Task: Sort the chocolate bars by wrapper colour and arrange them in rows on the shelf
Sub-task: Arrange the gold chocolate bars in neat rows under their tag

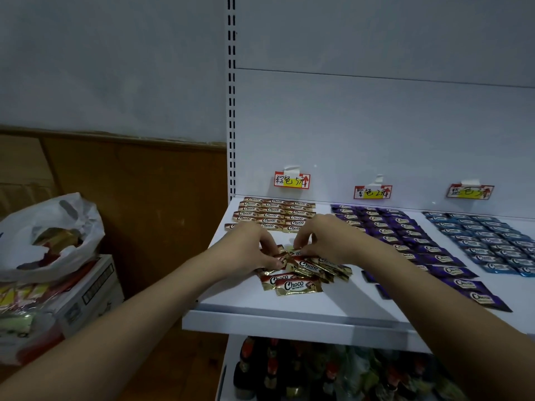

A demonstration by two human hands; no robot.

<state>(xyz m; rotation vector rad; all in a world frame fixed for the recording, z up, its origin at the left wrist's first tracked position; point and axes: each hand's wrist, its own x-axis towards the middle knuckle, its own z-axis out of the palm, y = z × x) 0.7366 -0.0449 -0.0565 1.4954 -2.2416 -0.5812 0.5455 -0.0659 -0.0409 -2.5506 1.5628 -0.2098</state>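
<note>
A loose heap of gold-and-red Choco bars [301,273] lies near the front of the white shelf [246,302]. My left hand [254,244] pinches a bar at the heap's left side. My right hand [321,238] pinches another bar at the heap's top. Behind the hands, gold bars [272,214] lie in neat rows at the shelf's back left. Purple bars [405,238] fill rows in the middle, blue bars [489,241] rows on the right. Three handwritten tags [292,180] hang on the back panel, one above each colour.
A white plastic bag [49,235] with more wrappers sits on a cardboard box [95,287] left of the shelf. Bottles [304,371] stand on the lower shelf. A slotted upright [231,111] marks the shelf's left edge.
</note>
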